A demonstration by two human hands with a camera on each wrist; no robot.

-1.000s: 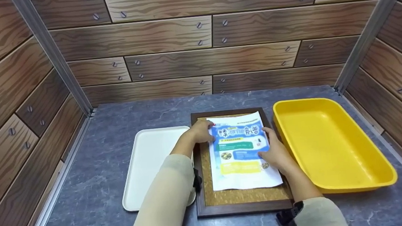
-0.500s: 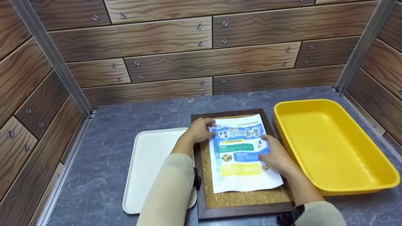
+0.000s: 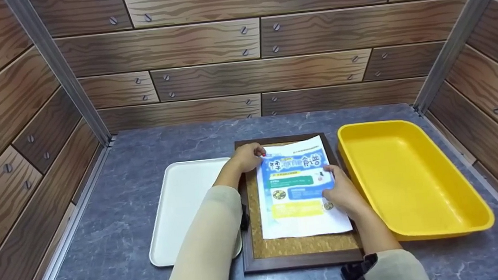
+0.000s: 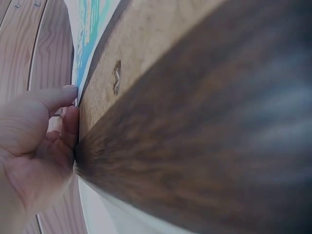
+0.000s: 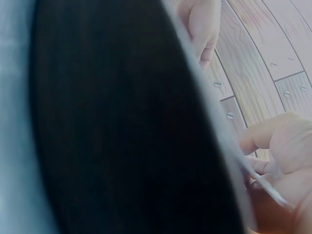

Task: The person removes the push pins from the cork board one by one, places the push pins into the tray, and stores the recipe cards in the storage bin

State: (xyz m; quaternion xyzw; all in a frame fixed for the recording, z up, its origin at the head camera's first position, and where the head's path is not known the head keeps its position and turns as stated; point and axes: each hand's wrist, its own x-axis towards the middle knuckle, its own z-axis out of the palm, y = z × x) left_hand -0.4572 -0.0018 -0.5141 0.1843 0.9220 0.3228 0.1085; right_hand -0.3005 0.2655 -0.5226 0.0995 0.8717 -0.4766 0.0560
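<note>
A printed sheet of paper (image 3: 299,223) with blue, green and yellow blocks lies over a cork board (image 3: 303,245) in a dark wooden frame. At the sheet's upper left corner, my left hand (image 3: 247,157) pinches a small red pushpin (image 3: 263,154), mostly covered by the fingers. In the left wrist view, the left thumb and fingers (image 4: 70,95) meet at the paper's edge above the cork. My right hand (image 3: 343,190) grips the sheet's right edge, thumb on the printed side. The right wrist view shows the paper edge (image 5: 268,187) at the right fingers.
A white tray (image 3: 186,199) stands left of the board, partly under the left forearm. To the right is a deep yellow tub (image 3: 408,180), close to the right arm. Wood-patterned walls enclose the grey marbled table (image 3: 118,241) at the back and sides.
The left fingers have curled in closer around the red pushpin. The paper's upper right corner has risen slightly since half a second ago. My right hand stays at the right edge.
</note>
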